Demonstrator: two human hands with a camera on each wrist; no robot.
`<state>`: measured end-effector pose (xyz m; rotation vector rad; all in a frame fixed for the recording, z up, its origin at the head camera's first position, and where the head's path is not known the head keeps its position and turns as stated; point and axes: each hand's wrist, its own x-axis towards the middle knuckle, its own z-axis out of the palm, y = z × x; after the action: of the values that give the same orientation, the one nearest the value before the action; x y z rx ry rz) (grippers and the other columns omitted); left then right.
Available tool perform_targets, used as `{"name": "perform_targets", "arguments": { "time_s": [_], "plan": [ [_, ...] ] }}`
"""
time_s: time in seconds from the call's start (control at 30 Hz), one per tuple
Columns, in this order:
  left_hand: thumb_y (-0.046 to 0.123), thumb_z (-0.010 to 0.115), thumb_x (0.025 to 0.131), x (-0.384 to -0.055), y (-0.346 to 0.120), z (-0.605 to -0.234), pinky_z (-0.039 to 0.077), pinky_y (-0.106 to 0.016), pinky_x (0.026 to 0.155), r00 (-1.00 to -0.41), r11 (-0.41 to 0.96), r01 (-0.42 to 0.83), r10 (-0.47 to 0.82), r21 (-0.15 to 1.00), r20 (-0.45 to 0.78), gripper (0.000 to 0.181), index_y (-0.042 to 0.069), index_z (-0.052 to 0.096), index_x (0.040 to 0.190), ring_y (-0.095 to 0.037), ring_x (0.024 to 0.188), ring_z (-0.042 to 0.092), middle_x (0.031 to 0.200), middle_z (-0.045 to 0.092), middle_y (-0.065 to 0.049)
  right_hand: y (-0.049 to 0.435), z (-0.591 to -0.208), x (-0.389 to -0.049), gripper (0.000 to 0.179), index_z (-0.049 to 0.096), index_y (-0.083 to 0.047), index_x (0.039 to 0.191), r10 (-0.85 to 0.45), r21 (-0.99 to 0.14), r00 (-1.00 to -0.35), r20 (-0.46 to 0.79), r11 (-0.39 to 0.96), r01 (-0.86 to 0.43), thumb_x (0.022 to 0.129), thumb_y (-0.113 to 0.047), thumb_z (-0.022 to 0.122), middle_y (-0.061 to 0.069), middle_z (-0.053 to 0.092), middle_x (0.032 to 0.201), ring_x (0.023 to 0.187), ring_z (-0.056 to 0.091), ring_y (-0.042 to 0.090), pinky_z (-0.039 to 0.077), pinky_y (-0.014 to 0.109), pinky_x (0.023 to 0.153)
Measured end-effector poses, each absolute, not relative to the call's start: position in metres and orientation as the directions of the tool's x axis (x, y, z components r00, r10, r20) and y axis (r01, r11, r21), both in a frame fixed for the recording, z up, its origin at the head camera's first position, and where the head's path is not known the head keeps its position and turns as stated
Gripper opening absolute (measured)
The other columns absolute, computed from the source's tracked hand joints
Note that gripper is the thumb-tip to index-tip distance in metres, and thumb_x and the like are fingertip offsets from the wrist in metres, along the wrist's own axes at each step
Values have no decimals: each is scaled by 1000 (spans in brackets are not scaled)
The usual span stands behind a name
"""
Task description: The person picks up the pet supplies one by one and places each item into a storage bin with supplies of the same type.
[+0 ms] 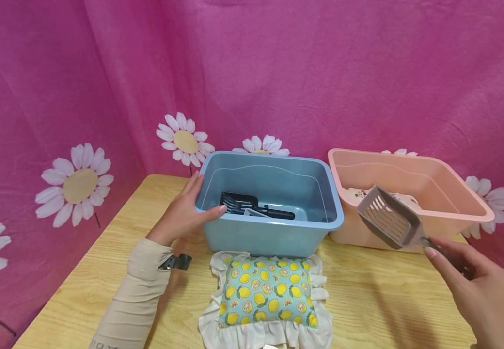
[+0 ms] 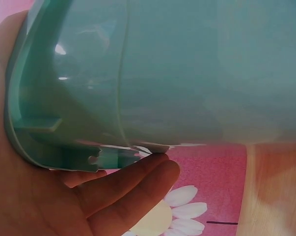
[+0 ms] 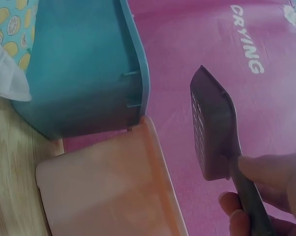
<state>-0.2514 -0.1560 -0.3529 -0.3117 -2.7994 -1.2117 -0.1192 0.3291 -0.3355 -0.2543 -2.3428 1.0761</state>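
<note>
My right hand [image 1: 479, 283] grips the dark handle [image 3: 249, 201] of a grey-brown slotted litter scoop [image 1: 389, 218]. The scoop's head is raised in front of the pink bin [image 1: 409, 213] and overlaps its front rim in the head view. At the blue bin [image 1: 269, 237], my left hand [image 1: 184, 211] holds the front left corner, thumb over the rim and fingers [image 2: 133, 199] along the outside. Inside that bin lie a black slotted scoop [image 1: 256, 206] and a light grey piece [image 1: 254, 213], partly hidden by the front wall.
A lemon-print cushion [image 1: 269, 293] with white ruffles lies on the wooden table [image 1: 356, 300] before the blue bin. Something white with a print [image 1: 352, 194] sits in the pink bin. A magenta cloth [image 1: 278, 72] with daisies hangs behind and at the left.
</note>
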Motion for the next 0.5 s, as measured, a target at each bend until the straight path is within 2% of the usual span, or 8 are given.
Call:
{"name": "perform_targets", "arguments": {
  "time_s": [0.17, 0.27, 0.5],
  "plan": [
    [68, 66, 75, -251, -156, -354, 40, -63, 97, -978, 667, 210, 155, 715, 142, 108, 26, 9, 156, -37, 143, 19, 162, 0, 5, 326, -334, -122, 35, 69, -9, 120, 345, -759, -844, 410, 643, -106, 86, -18, 74, -21, 68, 89, 71, 55, -6, 42, 7, 58],
    [68, 65, 75, -251, -156, -353, 40, -63, 97, -977, 670, 212, 154, 712, 147, 108, 25, 10, 156, -37, 143, 20, 162, 0, 5, 323, -332, -124, 34, 69, -6, 120, 314, -755, -843, 437, 637, -155, 86, -13, 73, -18, 68, 91, 74, 58, -7, 44, 6, 61],
    [69, 65, 75, -250, -157, -353, 43, -61, 95, -977, 667, 215, 154, 714, 150, 107, 26, 10, 156, -36, 144, 19, 162, 1, 4, 312, -326, -129, 33, 69, -6, 118, 274, -733, -837, 473, 651, -200, 86, -12, 73, -21, 68, 90, 78, 63, -8, 46, 6, 65]
  ]
}}
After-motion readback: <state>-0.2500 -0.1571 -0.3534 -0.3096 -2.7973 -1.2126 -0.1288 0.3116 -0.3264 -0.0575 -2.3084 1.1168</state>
